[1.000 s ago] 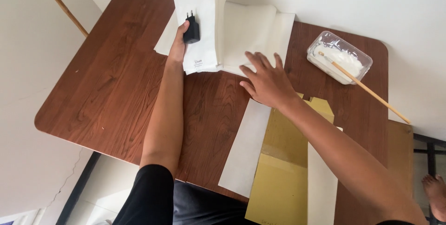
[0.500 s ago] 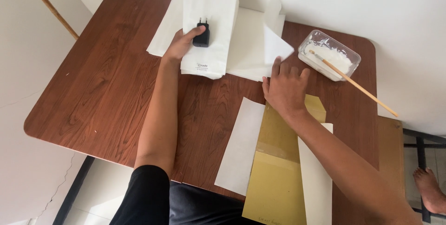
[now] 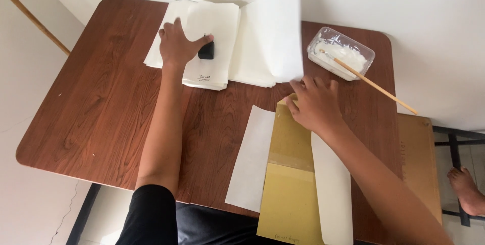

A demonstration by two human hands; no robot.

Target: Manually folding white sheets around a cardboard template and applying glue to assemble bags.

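My left hand [image 3: 178, 46] rests on a stack of white paper bags [image 3: 212, 48] at the far side of the brown wooden table [image 3: 96, 103], its thumb against a small black object [image 3: 206, 51] lying on the stack. My right hand [image 3: 314, 104] grips the lower edge of one white paper sheet [image 3: 275, 32], which stands lifted above the stack. Under that hand lies a gold-yellow folded sheet [image 3: 290, 174] with a white strip [image 3: 251, 158] on its left and another white strip [image 3: 332, 189] on its right.
A clear plastic tub [image 3: 341, 53] of white paste stands at the far right of the table, with a thin wooden stick [image 3: 371, 82] leaning out of it. A brown cardboard piece [image 3: 418, 159] lies past the right edge. A person's bare foot [image 3: 467, 190] shows on the floor.
My right hand has drawn the white sheet up and toward me, so it now stands lifted. My left hand has slid left on the stack beside the black object.
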